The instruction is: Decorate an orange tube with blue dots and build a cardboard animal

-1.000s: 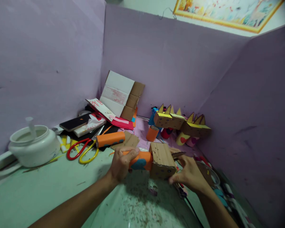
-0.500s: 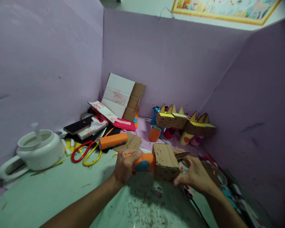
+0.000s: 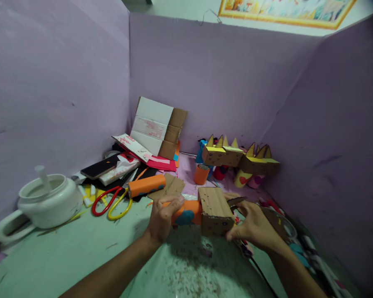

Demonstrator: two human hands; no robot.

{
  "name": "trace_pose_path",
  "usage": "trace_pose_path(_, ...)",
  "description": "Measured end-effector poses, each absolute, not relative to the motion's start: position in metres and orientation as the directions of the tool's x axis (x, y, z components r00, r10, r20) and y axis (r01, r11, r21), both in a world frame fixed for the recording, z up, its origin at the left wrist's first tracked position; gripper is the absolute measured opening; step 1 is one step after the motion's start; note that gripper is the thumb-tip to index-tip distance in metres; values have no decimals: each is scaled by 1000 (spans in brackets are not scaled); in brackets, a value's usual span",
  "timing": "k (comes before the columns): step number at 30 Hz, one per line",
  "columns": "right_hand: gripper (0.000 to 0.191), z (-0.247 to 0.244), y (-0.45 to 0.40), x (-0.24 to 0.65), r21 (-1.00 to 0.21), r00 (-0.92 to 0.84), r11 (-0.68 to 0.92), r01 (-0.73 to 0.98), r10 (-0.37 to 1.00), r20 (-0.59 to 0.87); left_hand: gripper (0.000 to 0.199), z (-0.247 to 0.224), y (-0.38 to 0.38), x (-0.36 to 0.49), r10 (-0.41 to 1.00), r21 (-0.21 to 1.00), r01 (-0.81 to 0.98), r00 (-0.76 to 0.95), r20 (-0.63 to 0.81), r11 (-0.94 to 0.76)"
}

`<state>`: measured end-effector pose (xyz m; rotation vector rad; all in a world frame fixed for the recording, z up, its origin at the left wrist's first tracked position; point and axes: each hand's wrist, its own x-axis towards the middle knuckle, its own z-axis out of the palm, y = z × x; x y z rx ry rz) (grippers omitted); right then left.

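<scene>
Between my hands is a craft figure made of an orange paper tube (image 3: 188,212) with a blue patch and a brown cardboard box (image 3: 216,205) at its right end. My left hand (image 3: 165,217) is closed around the tube's left part. On the other side, my right hand (image 3: 251,225) grips the box's right end, its thumb at the lower front corner. Small drawn dots and an eye-like mark show on the box's front. A dark pointed cardboard piece (image 3: 236,201) sticks out by my right fingers. The figure is held above the table, lying sideways.
Scissors (image 3: 118,203) with red and yellow handles, another orange tube (image 3: 147,185) and a white pot (image 3: 49,203) lie left. Behind stand an orange tube (image 3: 201,174) and spiked cardboard figures (image 3: 225,156). A black cord (image 3: 261,271) runs at the right front. Purple walls enclose the table.
The view has shifted slightly, so the background sits a little further left. Both hands keep their hold on the figure, which has hardly moved.
</scene>
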<state>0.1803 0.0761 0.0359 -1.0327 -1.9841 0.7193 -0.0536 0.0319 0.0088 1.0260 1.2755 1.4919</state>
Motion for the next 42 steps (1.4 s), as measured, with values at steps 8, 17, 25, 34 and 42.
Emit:
trace_pose_path(8,73,38,76,179,-748,-407,546,378,823,396,31,2,34,-53,960,986,-159,-279,7,-53)
trace_pose_path(17,73,40,74,177,-753,-382,524,398,841,383,30,-2,36,-56,944,991,-66,-318,88,-114)
trace_pose_path(25,74,39,75,179,-746,-392,531,401,836,384,29,0,35,-57,938,985,-63,-320,133,-161)
trace_pose_path(34,73,36,76,180,-740,-387,539,402,833,396,26,4,34,-55,936,987,-37,-326,134,-155)
trace_pose_path(42,72,37,75,178,-745,-380,535,398,836,397,29,5,34,-55,936,984,-40,-318,153,-174)
